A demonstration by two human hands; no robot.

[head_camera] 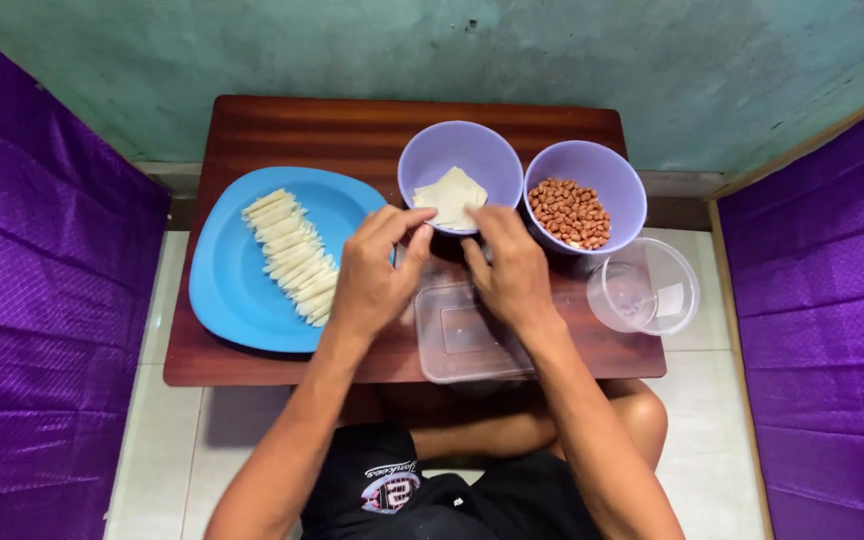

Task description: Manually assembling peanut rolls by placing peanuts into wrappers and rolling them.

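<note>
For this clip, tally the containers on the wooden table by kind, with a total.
Round purple plastic bowls: 2, one holding pale wrapper sheets, one holding peanuts
Blue plastic plate with a row of rolled pastries: 1
Clear rectangular plastic tray: 1
Clear round plastic tub: 1
Total: 5

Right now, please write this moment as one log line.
left hand: touching wrapper sheet | right hand: same sheet | sheet: in lilac bowl | rolls: blue plate

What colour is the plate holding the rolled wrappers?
Bright blue plate, seen clearly in the head view.
</note>
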